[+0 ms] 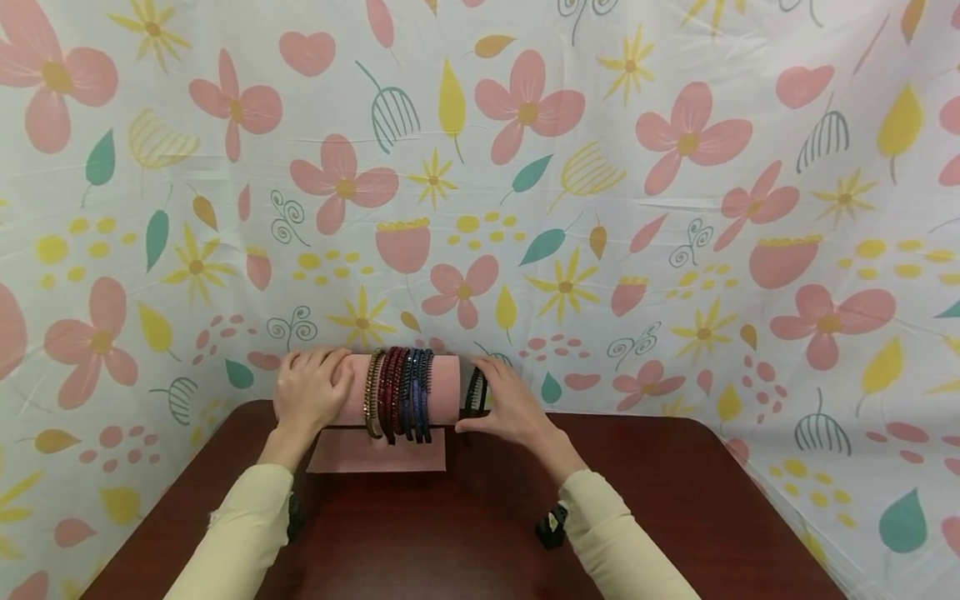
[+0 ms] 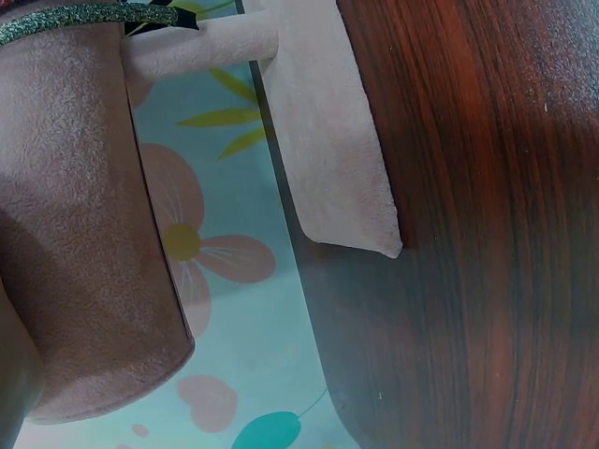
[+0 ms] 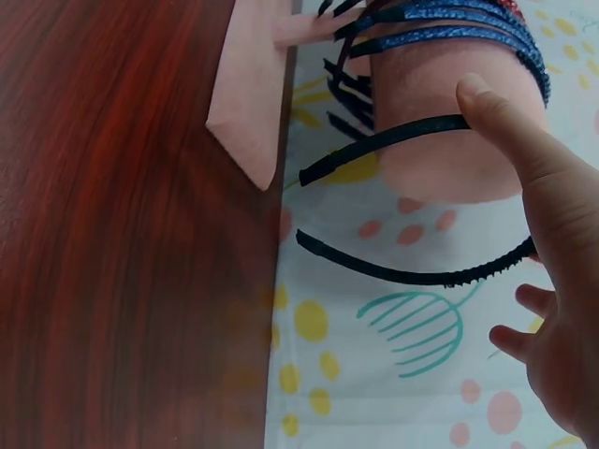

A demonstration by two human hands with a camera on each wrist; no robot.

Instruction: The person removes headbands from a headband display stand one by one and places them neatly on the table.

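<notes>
Head view: nearest us, a left sleeve point(image 1: 236, 533) and a right sleeve point(image 1: 622, 542), both pale yellow, enter from the bottom edge of the frame. At centre left we locate a pink roll point(image 1: 444, 390), lying horizontally above a flat pink base point(image 1: 378, 457). The left hand point(image 1: 307, 387) grips the roll's left end, its fingers laid over the top. Around the middle of the roll sit several headbands point(image 1: 399, 393): gold-toned at the left, red next, blue at the right. Just beside the roll's right end, the right hand point(image 1: 510, 404) holds a black headband point(image 1: 476, 393) between thumb and fingers. The dark red-brown table point(image 1: 600, 492) fills the lower centre; a flower-patterned cloth point(image 1: 525, 233) hangs behind it.

Left wrist view: we see the roll at the left, with a greenish glitter band point(image 2: 84, 21) across its upper end. A short pink post point(image 2: 206, 44) joins the base at the top centre. Only a sliver of the hand appears at the left edge, so from here we cannot tell how its fingers lie.

Right wrist view: the black headband lies at centre, its two tips pointing left. We note the thumb against its upper arm, while the lower arm runs behind the hand. The roll and its blue bands occupy the upper right.
</notes>
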